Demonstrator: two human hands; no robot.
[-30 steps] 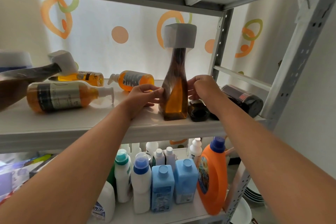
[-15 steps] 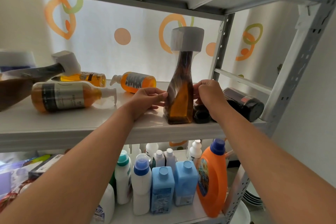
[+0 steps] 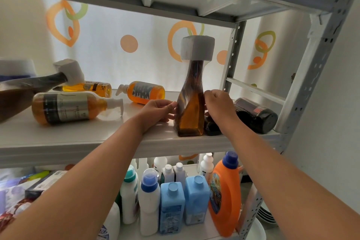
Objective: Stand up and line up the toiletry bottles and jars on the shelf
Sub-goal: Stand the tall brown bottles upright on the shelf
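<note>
Centre frame, your left hand [image 3: 157,111] and right hand [image 3: 220,109] are both gripping the upright, twisted, clear, amber-filled, boxy-white-capped bottle [image 3: 191,115] from its sides.

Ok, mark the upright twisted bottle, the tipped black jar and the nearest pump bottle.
twisted bottle [image 3: 191,117]: head view, amber lower body.
black jar [image 3: 251,118]: head view, dark side wall.
pump bottle [image 3: 72,107]: head view, grey label.
</note>
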